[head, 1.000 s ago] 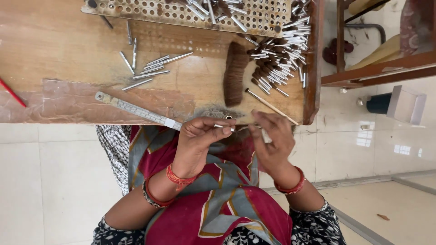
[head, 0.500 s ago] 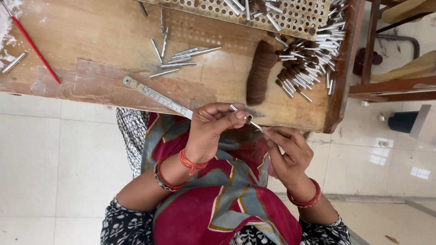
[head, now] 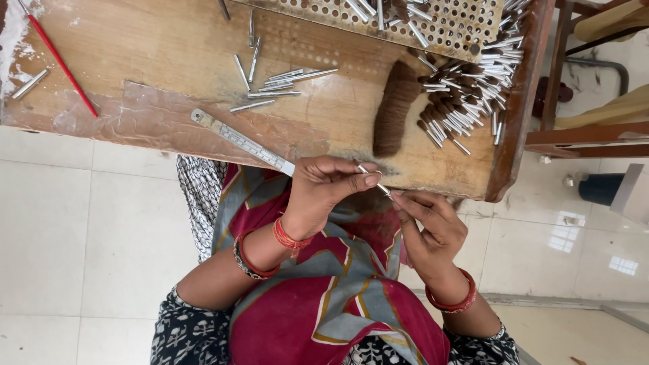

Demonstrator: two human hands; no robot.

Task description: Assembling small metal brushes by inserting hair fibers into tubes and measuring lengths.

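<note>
your two hands meet over your lap, at the near edge of the desk [head: 169, 61].

your left hand [head: 324, 192] pinches a thin metal tube [head: 373, 179] between thumb and fingers; your right hand [head: 429, 226] has its fingers curled up to the tube's lower tip. just beyond lie a metal ruler [head: 242, 142], a brown hair bundle [head: 395, 108] and a heap of tubes [head: 473, 74].

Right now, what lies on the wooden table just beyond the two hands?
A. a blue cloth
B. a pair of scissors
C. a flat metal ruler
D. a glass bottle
C: a flat metal ruler lies slanted on the wooden table, its near end beside the left hand; the other three things are nowhere on it.
</note>
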